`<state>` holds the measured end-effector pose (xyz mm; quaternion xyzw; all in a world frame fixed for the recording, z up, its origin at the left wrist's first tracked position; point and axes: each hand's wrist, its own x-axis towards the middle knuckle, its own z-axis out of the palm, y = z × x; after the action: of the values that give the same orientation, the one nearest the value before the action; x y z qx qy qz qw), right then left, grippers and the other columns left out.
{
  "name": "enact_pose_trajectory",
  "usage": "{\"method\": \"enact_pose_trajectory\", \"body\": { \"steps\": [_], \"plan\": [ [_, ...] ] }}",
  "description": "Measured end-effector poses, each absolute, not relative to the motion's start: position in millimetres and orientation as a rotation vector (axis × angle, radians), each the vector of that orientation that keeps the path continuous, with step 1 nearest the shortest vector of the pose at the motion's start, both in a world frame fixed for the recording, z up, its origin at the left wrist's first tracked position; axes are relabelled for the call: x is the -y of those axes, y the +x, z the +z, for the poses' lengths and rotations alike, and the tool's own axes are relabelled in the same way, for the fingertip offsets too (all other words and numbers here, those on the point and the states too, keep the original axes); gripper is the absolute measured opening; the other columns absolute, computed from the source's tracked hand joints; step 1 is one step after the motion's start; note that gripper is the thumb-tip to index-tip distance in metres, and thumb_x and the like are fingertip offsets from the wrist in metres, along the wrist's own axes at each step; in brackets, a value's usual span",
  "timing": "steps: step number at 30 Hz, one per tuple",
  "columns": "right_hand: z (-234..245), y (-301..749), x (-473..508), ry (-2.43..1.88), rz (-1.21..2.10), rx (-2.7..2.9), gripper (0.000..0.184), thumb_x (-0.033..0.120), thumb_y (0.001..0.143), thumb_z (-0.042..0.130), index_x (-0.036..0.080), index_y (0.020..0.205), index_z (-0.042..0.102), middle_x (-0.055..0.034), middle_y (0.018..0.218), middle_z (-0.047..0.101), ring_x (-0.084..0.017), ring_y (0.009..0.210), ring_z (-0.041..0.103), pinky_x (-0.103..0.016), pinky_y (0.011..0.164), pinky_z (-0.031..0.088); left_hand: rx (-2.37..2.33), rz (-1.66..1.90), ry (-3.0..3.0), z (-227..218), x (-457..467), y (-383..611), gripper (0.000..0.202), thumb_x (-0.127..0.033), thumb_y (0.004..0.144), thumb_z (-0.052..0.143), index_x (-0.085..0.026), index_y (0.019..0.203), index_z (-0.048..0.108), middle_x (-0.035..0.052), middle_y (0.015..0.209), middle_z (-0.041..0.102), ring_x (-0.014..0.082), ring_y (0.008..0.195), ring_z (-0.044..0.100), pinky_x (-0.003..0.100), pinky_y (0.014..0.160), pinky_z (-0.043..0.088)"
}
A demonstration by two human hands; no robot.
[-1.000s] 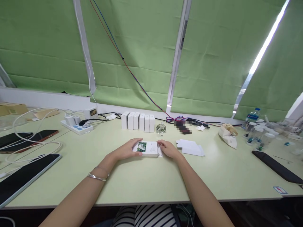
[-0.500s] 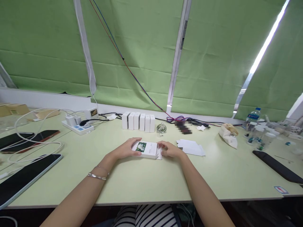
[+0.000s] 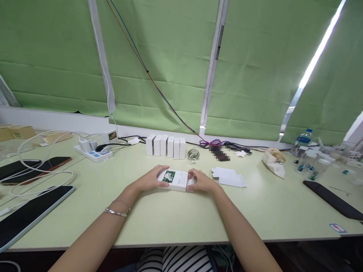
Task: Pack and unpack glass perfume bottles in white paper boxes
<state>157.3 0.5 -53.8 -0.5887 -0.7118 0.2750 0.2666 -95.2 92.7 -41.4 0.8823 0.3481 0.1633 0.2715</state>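
White flower-printed box [image 3: 177,180] lies flat on the pale table [image 3: 176,219] in front of you, between your two hands. Your left hand [image 3: 153,178] has hold of its left end, thumb at the near long edge and fingers along the far one, parted by about the box's width. Your right hand [image 3: 203,181] is curled at the right end, thumb and forefinger a little apart with the box's end between them; a white flap there is partly hidden by your fingers. On top you can see a green picture with a white bloom, and small dark print too fine to read. Just right of your right hand lies a flattened white carton [image 3: 229,178]. Beyond the box stand six upright white boxes [image 3: 163,146], with a clear round object [image 3: 193,154] beside the row. Farther right you have a crumpled white tissue [image 3: 241,153], a cloth pouch [image 3: 272,161], lidded clear jars [image 3: 309,160] and a bottle [image 3: 303,139]. Well to your left are a power strip [image 3: 93,154] and a dark-screened tablet [image 3: 34,211]. Nothing stands between your hands and the box.
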Motion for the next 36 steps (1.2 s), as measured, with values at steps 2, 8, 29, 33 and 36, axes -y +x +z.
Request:
{"method": "enact_pose_trajectory", "body": {
  "steps": [2, 8, 29, 33, 36],
  "plan": [
    [-54.3, 157.0, -1.4, -1.588, 0.734, 1.93, 0.054, 0.036, 0.06, 0.073, 0.024, 0.108, 0.05, -0.0009, 0.101, 0.057, -0.021, 0.099, 0.046, -0.032, 0.081, 0.038, -0.925, 0.436, 2.377, -42.8, -94.3, -95.6, 0.079, -0.053, 0.065, 0.066, -0.018, 0.131, 0.039, 0.0095, 0.124, 0.046, 0.0281, 0.116, 0.045, 0.036, 0.098, 0.039],
    [-55.1, 155.4, -2.8, -1.592, 0.716, 1.949, 0.05, 0.036, 0.062, 0.072, 0.023, 0.104, 0.049, -0.0001, 0.093, 0.056, -0.021, 0.093, 0.047, -0.031, 0.077, 0.038, -0.913, 0.424, 2.372, -47.9, -99.3, -97.1, 0.08, -0.056, 0.065, 0.066, -0.021, 0.131, 0.04, 0.0091, 0.124, 0.045, 0.0274, 0.116, 0.045, 0.035, 0.098, 0.038],
    [-40.7, 159.7, 6.4, -1.681, 0.95, 2.036, 0.115, 0.041, 0.049, 0.081, 0.019, 0.142, 0.017, -0.0119, 0.133, 0.035, -0.028, 0.125, 0.03, -0.041, 0.102, 0.028, -0.966, 0.39, 2.364, -47.4, -99.4, -97.1, 0.077, -0.056, 0.066, 0.064, -0.021, 0.13, 0.041, 0.0085, 0.122, 0.046, 0.0264, 0.115, 0.046, 0.035, 0.098, 0.038],
    [-37.3, 159.6, 9.4, -1.728, 0.931, 2.041, 0.114, 0.038, 0.05, 0.079, 0.02, 0.143, 0.015, -0.0127, 0.139, 0.029, -0.028, 0.128, 0.027, -0.041, 0.104, 0.027, -0.949, 0.407, 2.384, -49.1, -101.2, -97.7, 0.075, -0.056, 0.066, 0.064, -0.022, 0.13, 0.042, 0.008, 0.121, 0.047, 0.0265, 0.115, 0.046, 0.035, 0.099, 0.038],
    [-36.7, 159.9, 9.6, -1.732, 0.931, 2.042, 0.113, 0.036, 0.05, 0.079, 0.019, 0.142, 0.017, -0.0134, 0.138, 0.031, -0.028, 0.128, 0.029, -0.041, 0.103, 0.028, -0.934, 0.408, 2.383, -49.4, -101.7, -98.2, 0.076, -0.057, 0.066, 0.064, -0.022, 0.13, 0.042, 0.0079, 0.121, 0.047, 0.026, 0.115, 0.047, 0.034, 0.098, 0.038]
  ]
}}
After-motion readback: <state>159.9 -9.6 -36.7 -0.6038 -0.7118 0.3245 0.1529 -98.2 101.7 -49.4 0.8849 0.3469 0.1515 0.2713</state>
